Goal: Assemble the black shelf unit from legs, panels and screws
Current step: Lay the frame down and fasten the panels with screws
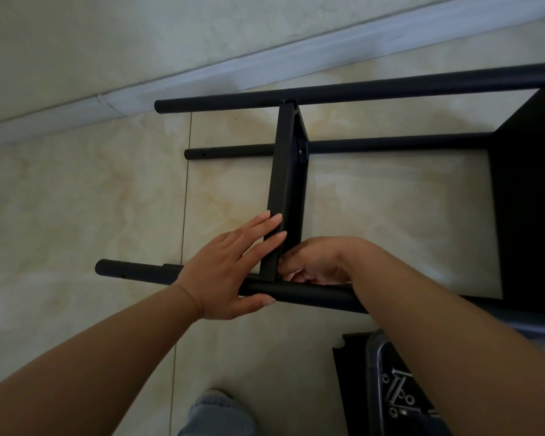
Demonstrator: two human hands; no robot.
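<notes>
Left hand flat, fingers straight, bracing panel against near leg. Right hand curled at joint; contents hidden. Risk: panel slips, screw misthreads or drops.

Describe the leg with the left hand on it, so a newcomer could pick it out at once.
The black shelf frame lies on its side on the tiled floor, three round legs showing. The wanted leg is the nearest one, where the upright panel ends. Only this leg has the left hand on it and the right hand at its joint.
</notes>
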